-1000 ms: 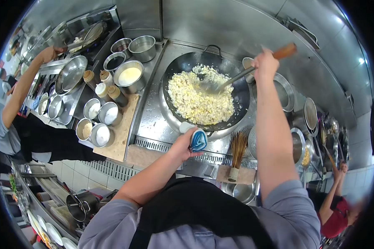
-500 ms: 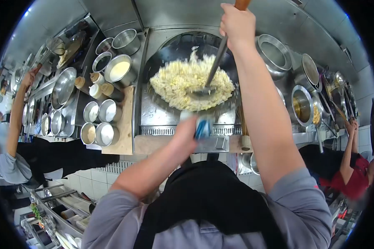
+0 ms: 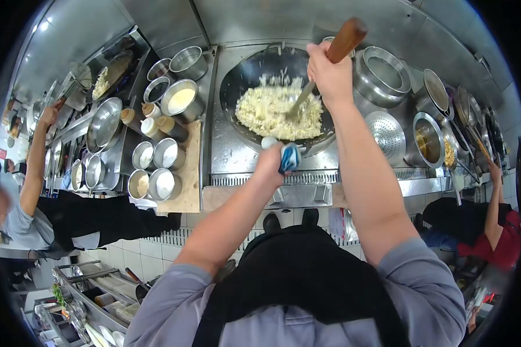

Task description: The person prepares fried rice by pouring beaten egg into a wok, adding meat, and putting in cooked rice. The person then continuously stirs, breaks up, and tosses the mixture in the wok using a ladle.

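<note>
A black wok [image 3: 237, 81] on the steel stove holds pale yellow rice [image 3: 266, 113], with some grains smeared by motion. My left hand [image 3: 270, 161] is closed round a folded blue-and-white cloth [image 3: 290, 158] at the wok's near rim. Above the wok's right side, my right hand [image 3: 331, 72] grips a ladle by its wooden handle [image 3: 347, 39]. The ladle's metal end [image 3: 300, 104] reaches down into the rice.
Left of the wok stand steel pots [image 3: 189, 62], sauce bottles [image 3: 172, 128] and small seasoning tins [image 3: 164, 184] on a board [image 3: 190, 173]. A perforated strainer [image 3: 385, 137] and steel bowls [image 3: 427, 140] lie right. Other people work at both sides.
The rice has been tossed and sits lower in the wok. My right hand and the ladle moved left since the first frame. The strainer has come into fuller view.
</note>
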A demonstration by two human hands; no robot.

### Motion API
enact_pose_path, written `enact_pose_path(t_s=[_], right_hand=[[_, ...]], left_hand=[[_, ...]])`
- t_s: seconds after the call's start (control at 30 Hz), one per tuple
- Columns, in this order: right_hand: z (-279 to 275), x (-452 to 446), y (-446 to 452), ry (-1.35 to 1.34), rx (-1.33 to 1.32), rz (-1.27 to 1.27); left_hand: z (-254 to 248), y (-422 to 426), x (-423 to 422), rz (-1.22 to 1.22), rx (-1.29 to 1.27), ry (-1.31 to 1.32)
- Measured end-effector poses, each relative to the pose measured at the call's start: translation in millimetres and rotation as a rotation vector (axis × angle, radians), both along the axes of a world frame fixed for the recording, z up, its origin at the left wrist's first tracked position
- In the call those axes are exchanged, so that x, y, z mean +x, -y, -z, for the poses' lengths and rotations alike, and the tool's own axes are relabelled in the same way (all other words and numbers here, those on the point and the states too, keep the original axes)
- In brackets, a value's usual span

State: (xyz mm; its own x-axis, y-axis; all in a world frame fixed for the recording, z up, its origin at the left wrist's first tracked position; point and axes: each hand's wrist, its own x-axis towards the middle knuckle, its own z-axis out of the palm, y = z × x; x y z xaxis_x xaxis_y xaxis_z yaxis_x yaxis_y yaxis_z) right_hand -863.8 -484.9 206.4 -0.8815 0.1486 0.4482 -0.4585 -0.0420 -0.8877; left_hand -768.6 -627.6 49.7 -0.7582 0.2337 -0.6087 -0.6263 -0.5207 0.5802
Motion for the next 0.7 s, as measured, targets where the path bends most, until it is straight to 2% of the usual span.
enact_pose_path(t_s=[0.03,0.1,0.17,0.23,0.3,0.33,0.4,0.43,0.5,0.53,0.6,0.7], right_hand=[[4,0,-4,0.055,0.047,-0.046],[-6,31,-6,-0.113,0.356,-0.158],[-15,73,-12,-0.524,0.719,-0.428],[-17,130,-18,-0.562,1.166,-0.433],[12,162,-26,-0.490,1.400,-0.414],[27,170,-34,-0.506,1.415,-0.420],[64,174,-58,-0.196,1.525,-0.284],[94,174,-75,-0.219,1.549,-0.289],[141,164,-105,0.425,1.348,-0.362],[130,161,-98,0.419,1.364,-0.359],[104,168,-68,0.736,1.250,0.058],[91,144,-87,0.836,1.290,-0.044]], left_hand=[[21,2,12,-0.045,-0.065,0.039],[38,7,40,-0.071,-0.160,0.056],[34,10,37,-0.060,-0.182,0.023],[27,11,31,0.019,0.034,-0.108],[18,1,-9,-0.006,-0.033,-0.073],[17,-4,-30,-0.018,-0.087,-0.021],[29,-12,-51,-0.030,-0.181,0.032],[38,-15,-55,-0.029,-0.227,0.031],[44,-15,-62,0.004,-0.184,-0.004],[41,-15,-59,-0.007,-0.182,0.013],[49,-16,-59,0.019,-0.179,0.027],[32,-7,-49,0.040,-0.101,0.013]])
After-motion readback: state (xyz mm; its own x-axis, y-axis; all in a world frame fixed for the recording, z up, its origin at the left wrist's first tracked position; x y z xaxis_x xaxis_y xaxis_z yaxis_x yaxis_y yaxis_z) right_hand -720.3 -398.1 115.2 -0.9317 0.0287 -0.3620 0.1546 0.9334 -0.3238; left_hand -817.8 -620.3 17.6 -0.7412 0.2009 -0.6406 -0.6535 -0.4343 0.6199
